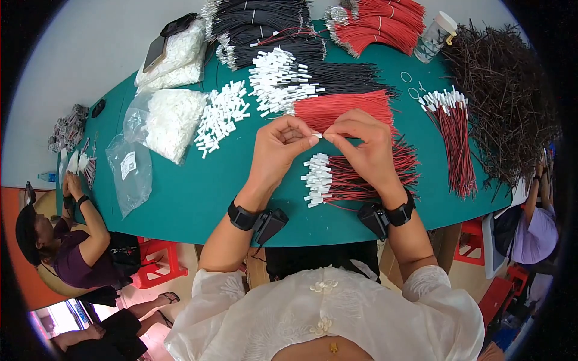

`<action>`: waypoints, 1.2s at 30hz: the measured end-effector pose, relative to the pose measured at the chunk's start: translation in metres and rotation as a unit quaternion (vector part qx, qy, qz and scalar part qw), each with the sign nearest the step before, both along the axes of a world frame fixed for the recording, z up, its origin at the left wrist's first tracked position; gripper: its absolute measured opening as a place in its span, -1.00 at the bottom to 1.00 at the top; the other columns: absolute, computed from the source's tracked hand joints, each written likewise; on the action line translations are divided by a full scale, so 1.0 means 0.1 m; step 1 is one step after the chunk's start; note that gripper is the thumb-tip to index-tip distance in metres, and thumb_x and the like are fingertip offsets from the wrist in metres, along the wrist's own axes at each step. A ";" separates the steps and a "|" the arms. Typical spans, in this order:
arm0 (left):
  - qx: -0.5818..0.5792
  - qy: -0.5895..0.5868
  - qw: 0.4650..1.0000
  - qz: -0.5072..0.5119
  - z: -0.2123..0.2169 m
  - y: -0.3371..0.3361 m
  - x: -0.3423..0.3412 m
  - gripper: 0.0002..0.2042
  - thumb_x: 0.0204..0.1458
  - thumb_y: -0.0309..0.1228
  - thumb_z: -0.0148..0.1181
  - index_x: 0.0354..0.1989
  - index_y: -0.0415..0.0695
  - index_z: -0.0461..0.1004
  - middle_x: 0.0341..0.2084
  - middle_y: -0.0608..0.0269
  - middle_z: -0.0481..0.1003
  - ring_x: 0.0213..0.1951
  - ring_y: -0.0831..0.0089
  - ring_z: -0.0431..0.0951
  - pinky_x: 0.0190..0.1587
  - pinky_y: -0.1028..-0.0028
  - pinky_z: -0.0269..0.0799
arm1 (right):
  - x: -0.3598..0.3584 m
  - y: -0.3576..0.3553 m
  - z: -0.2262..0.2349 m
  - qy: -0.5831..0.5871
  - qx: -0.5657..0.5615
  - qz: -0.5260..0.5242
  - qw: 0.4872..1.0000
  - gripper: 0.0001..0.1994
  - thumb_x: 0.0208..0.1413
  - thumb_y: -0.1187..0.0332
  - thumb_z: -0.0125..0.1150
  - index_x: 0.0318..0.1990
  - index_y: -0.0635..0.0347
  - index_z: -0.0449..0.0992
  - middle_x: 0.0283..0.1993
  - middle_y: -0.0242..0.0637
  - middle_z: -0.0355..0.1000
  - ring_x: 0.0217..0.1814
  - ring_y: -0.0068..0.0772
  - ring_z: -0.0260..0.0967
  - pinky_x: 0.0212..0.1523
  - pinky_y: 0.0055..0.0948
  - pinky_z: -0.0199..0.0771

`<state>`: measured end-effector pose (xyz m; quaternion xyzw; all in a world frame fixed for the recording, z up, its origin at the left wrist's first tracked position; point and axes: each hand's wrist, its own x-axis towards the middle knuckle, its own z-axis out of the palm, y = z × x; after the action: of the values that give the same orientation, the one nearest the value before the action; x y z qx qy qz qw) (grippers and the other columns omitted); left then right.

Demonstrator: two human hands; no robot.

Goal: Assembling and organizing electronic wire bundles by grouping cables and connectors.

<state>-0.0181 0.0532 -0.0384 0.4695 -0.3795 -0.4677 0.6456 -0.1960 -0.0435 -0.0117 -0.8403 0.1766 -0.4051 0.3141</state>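
Observation:
My left hand point(278, 150) and my right hand point(363, 147) meet above the green table point(198, 198), pinching a small white plastic connector point(315, 136) between their fingertips. Whether a wire runs into it is hidden by the right fingers. Just below my hands lies a bundle of red and black wires tipped with white connectors point(337, 177). Beyond my hands rests a bundle of red wires point(346, 107). Both wrists wear black bands with small black devices.
Loose white connectors point(221, 117) and clear bags of them point(171, 120) lie left. Black wire bundles point(265, 27), red bundles point(376, 24), a finished bundle point(454, 138) and a dark wire heap point(506, 90) fill the far and right side. Other people sit at left and right.

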 end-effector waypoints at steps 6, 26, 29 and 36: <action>0.035 -0.042 0.998 0.014 0.12 0.02 -0.02 -0.88 0.04 -0.66 0.37 -0.26 -0.26 0.59 -0.31 0.29 0.62 -0.24 0.61 0.61 -0.12 0.60 0.53 | -0.10 -0.02 0.13 0.103 0.139 0.003 0.985 -0.89 0.13 0.47 0.37 -0.32 0.37 0.64 -0.40 -0.20 0.55 -0.31 -0.45 0.55 -0.38 -0.49 0.46; -0.020 -0.659 0.724 0.204 -0.01 -0.52 0.87 -0.88 -0.06 -0.51 0.40 -0.33 -0.14 0.62 -0.35 0.18 0.54 -0.21 0.12 0.55 -0.12 0.23 0.47 | 0.12 -0.23 -0.40 0.172 -0.123 -0.033 0.977 -0.83 -0.06 0.45 0.40 -0.26 0.19 0.63 -0.29 -0.25 0.44 -0.09 -0.14 0.44 -0.10 -0.21 0.49; -0.021 -0.673 0.710 0.204 -0.05 -0.55 0.87 -0.88 -0.07 -0.52 0.39 -0.33 -0.13 0.62 -0.34 0.18 0.55 -0.20 0.10 0.55 -0.11 0.21 0.48 | 0.11 -0.26 -0.42 0.177 -0.125 -0.028 0.976 -0.84 -0.07 0.46 0.40 -0.28 0.20 0.63 -0.29 -0.26 0.45 -0.08 -0.14 0.43 -0.08 -0.22 0.49; -0.007 -0.558 0.806 0.199 0.14 -0.48 0.76 -0.90 0.02 -0.53 0.36 -0.28 -0.18 0.64 -0.33 0.19 0.62 -0.23 0.31 0.62 -0.14 0.39 0.52 | 0.08 -0.35 -0.45 0.103 -0.137 -0.019 0.985 -0.85 -0.05 0.50 0.39 -0.28 0.24 0.62 -0.27 -0.27 0.54 -0.14 -0.16 0.47 -0.12 -0.25 0.52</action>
<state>0.0584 0.0053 -0.0247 0.7102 -0.5758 0.0163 0.4048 -0.1879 -0.0785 -0.0569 -0.9092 0.1669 -0.3423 0.1686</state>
